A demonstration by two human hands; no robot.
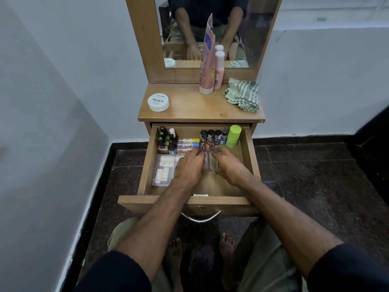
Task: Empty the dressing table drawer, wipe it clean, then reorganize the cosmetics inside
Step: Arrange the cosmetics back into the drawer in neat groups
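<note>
The wooden drawer (147,165) is pulled out and holds cosmetics. Both hands are inside it, on either side of a clear glass bottle (210,164) in the middle. My left hand (188,167) grips its left side and my right hand (228,166) grips its right side. Dark nail polish bottles (167,140) stand at the back left, with coloured tubes (188,143) beside them. More small bottles (210,134) and a green container (233,136) line the back right. A clear tray (162,170) of white items lies at the left.
On the table top stand a white nail polish remover tub (158,102), a tall pink tube (207,66), a pink bottle (219,70) and a folded green striped cloth (243,94). A mirror (259,28) rises behind. Dark floor (315,186) and white walls surround the table.
</note>
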